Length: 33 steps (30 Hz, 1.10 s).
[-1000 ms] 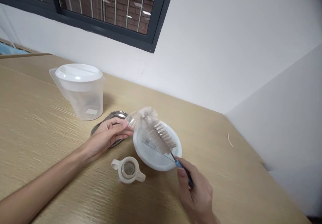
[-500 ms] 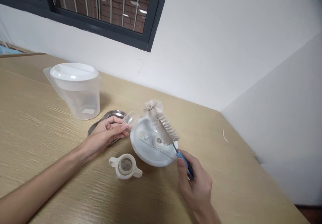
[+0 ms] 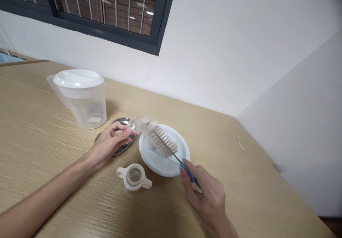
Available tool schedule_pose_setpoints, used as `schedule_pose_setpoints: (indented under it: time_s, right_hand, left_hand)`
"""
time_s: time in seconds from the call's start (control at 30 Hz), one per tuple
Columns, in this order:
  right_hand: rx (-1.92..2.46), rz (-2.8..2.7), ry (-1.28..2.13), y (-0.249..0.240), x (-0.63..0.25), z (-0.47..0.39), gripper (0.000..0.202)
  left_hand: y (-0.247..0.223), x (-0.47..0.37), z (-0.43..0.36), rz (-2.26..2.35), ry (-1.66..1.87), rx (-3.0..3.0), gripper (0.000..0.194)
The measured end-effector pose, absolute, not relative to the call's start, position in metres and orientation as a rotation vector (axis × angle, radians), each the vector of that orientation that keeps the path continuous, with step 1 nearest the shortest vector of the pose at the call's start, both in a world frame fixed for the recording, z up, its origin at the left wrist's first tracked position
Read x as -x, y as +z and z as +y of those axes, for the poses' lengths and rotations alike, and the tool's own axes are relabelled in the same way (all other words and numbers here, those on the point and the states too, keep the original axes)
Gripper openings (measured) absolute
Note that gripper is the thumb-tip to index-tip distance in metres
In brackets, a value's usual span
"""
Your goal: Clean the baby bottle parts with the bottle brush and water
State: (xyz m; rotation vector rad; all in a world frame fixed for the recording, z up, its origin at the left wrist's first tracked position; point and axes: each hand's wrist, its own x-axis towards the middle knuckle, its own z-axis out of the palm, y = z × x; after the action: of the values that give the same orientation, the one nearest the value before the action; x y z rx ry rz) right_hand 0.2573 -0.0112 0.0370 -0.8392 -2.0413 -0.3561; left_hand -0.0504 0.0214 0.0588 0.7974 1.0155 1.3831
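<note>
Between the thumb and fingers of my left hand (image 3: 113, 140) is a small clear cup (image 3: 133, 124), tilted with its mouth toward the right. My right hand (image 3: 204, 191) grips the blue handle of a bottle brush (image 3: 162, 141) with pale bristles. The brush's tip is at the cup's mouth; blur hides how far in it reaches. Below the bristles stands a white bowl (image 3: 172, 170), its inside partly covered by the brush. A two-handled cream-coloured ring piece (image 3: 134, 182) sits on the table in front of the bowl.
An oval metal tray (image 3: 124, 149) lies beneath my left hand. A translucent pitcher (image 3: 85, 106) with a white lid stands at the back left of the wooden table (image 3: 240, 191). A thin pale strip (image 3: 241, 143) lies to the right. The wall (image 3: 197, 67) rises behind.
My right hand has brought the brush down and left, so its tip meets the clear cup. My left hand keeps the cup in nearly the same place, slightly lower left.
</note>
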Motion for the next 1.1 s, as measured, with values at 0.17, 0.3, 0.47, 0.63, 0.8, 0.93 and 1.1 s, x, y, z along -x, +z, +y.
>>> schedule_pose_setpoints:
  time_s: [0.17, 0.3, 0.47, 0.63, 0.8, 0.93, 1.1]
  right_hand:
    - [0.878, -1.963, -0.404, 0.0369, -0.2606, -0.0116, 0.027]
    - [0.860, -1.979, -0.361, 0.0368, -0.2562, -0.0162, 0.026]
    - [0.851, -2.058, -0.379, 0.0359, -0.2527, -0.0149, 0.026]
    - [0.932, -1.989, -0.458, 0.0334, -0.2570, -0.0106, 0.026]
    - [0.990, -1.876, -0.369, 0.0326, -0.2598, -0.0119, 0.024]
    - [0.934, -1.884, -0.339, 0.0314, -0.2600, -0.0128, 0.027]
    - [0.841, -2.002, -0.330, 0.0307, -0.2580, -0.0133, 0.036]
  left_hand:
    - [0.0587, 0.0512, 0.0223, 0.995, 1.393, -0.804, 0.048]
    - [0.0581, 0.0499, 0.0215, 0.984, 1.379, -0.811, 0.048]
    - [0.0561, 0.0503, 0.0226, 0.976, 1.371, -0.815, 0.047]
    - [0.0598, 0.0520, 0.0224, 0.983, 1.371, -0.818, 0.041]
    - [0.0625, 0.0513, 0.0212, 0.987, 1.369, -0.815, 0.040]
    - [0.0587, 0.0511, 0.0222, 0.975, 1.360, -0.818, 0.038]
    - [0.0569, 0.0506, 0.0213, 0.945, 1.365, -0.815, 0.035]
